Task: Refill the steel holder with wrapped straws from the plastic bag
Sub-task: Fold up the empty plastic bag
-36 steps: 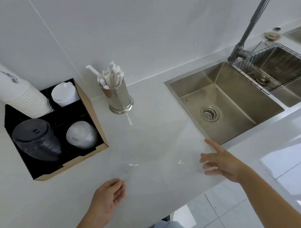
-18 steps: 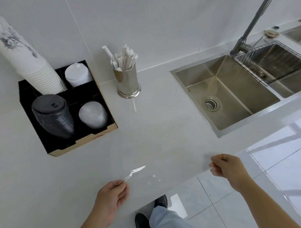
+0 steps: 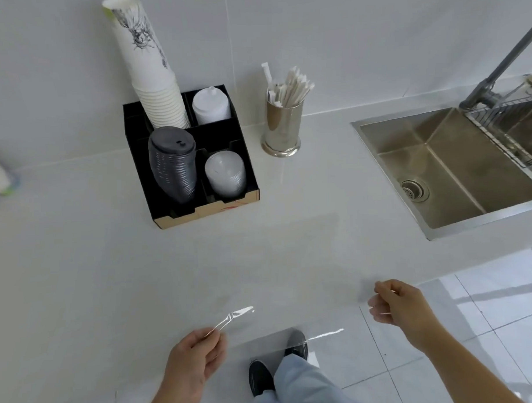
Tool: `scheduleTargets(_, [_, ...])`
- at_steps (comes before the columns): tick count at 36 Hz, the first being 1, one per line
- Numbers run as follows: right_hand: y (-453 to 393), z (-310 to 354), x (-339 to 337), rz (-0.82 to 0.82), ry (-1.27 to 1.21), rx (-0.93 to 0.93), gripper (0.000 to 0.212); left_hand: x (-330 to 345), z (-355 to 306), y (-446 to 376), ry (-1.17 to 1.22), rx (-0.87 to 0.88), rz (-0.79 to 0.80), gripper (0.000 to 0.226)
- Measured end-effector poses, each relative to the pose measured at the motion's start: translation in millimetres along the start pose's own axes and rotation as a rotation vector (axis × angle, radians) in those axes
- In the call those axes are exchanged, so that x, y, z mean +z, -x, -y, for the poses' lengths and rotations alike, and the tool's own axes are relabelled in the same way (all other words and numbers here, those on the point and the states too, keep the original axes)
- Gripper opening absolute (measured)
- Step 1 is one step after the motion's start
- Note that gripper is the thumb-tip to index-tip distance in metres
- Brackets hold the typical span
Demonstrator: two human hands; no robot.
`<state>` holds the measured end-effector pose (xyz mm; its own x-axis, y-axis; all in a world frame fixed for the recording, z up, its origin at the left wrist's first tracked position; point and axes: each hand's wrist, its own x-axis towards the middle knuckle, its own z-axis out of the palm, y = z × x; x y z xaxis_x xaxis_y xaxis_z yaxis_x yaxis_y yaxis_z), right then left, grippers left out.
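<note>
Head view: I see my left hand [image 3: 194, 362] and right hand [image 3: 396, 306] each pinching an edge of the clear plastic bag [image 3: 293, 333], stretched well in front of the steel holder [image 3: 281, 125]. Holder looks full; bag appears empty, likely needs discarding.

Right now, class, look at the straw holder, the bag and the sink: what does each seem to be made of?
Straw holder: polished steel, apparently; mirror-like reflections. Bag, pinched in both hands: thin clear plastic film; the counter shows through, edges glint. Sink: brushed steel, probably; dull, soft sheen.
</note>
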<state>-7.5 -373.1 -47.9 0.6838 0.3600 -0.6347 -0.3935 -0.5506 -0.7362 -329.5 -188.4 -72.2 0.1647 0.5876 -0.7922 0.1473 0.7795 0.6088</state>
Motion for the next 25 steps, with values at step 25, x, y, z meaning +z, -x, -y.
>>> scheduleTargets(25, [-7.9, 16.9, 80.1, 0.103, 0.127, 0.008, 0.008, -72.1, -28.8, -30.4, 0.035, 0.121, -0.127, 0.017])
